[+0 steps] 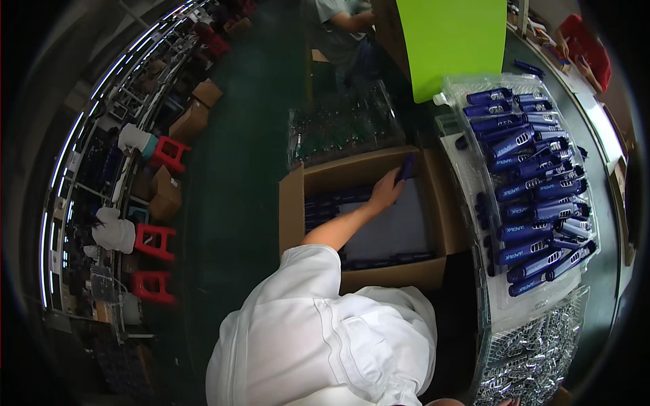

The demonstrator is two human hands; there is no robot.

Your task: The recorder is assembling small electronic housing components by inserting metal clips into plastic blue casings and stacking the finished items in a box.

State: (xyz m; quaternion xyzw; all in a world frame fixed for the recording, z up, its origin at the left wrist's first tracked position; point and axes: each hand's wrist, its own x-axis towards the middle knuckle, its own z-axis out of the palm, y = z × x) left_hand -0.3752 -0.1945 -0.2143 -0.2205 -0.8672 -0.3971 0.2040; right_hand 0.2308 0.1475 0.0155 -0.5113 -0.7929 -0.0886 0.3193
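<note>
My left hand (pixel 385 192) reaches into an open cardboard box (pixel 292 210), its fingers closed around a dark blue tube-shaped part (pixel 405 166) near the far right inner wall. Inside the box, more blue tubes lie along the left and near sides around a pale grey sheet (pixel 386 227). Only a little of my right hand (pixel 509 402) shows at the lower edge, by a clear bin of small shiny metal clips (pixel 531 352); most of its fingers are cut off.
A clear plastic tray (pixel 467 111) piled with blue tubes (pixel 528 189) stands right of the box. Beyond the box are a clear container (pixel 342 128), a bright green panel (pixel 452 47) and another person (pixel 342 30). Red stools (pixel 154 241) line a workbench at left.
</note>
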